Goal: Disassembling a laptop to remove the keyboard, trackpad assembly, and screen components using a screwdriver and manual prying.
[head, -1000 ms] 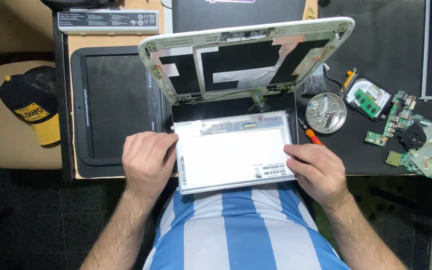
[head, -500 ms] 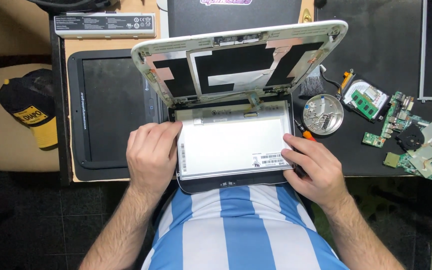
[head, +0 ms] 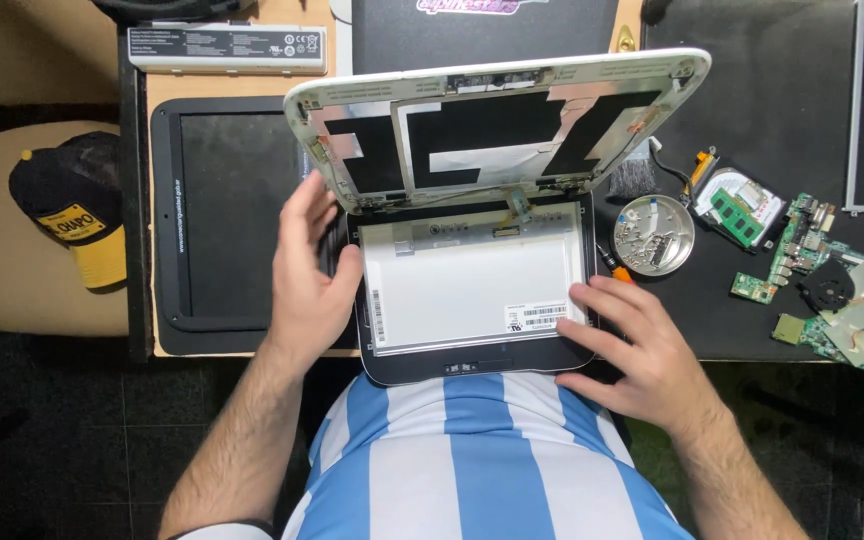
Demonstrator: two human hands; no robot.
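A small laptop [head: 472, 365] lies open at the near edge of the desk [head: 232, 90], its dark base reaching over the person's striped shirt [head: 472, 460]. A bare screen panel [head: 472, 290], silver back up, lies flat on the base, and the empty white lid [head: 497, 125] stands tilted behind it, lined with foil and black patches. The left hand [head: 312, 280] is open, palm against the panel's left edge, thumb on the corner, fingers spread upward toward the lid's left hinge; it grips nothing. The right hand [head: 642, 345] lies flat and loose, fingertips on the panel's lower right corner beside a label. A short cable at the panel's top edge seems to run to the lid, though the view there is cramped. Just right of the laptop sits a round metal dish [head: 654, 235] of small parts, an orange screwdriver [head: 612, 265] beside it. Farther right lie green circuit boards [head: 802, 250]. To the left rests a dark screen frame [head: 167, 230], and on a stool a black and yellow cap [head: 77, 220]
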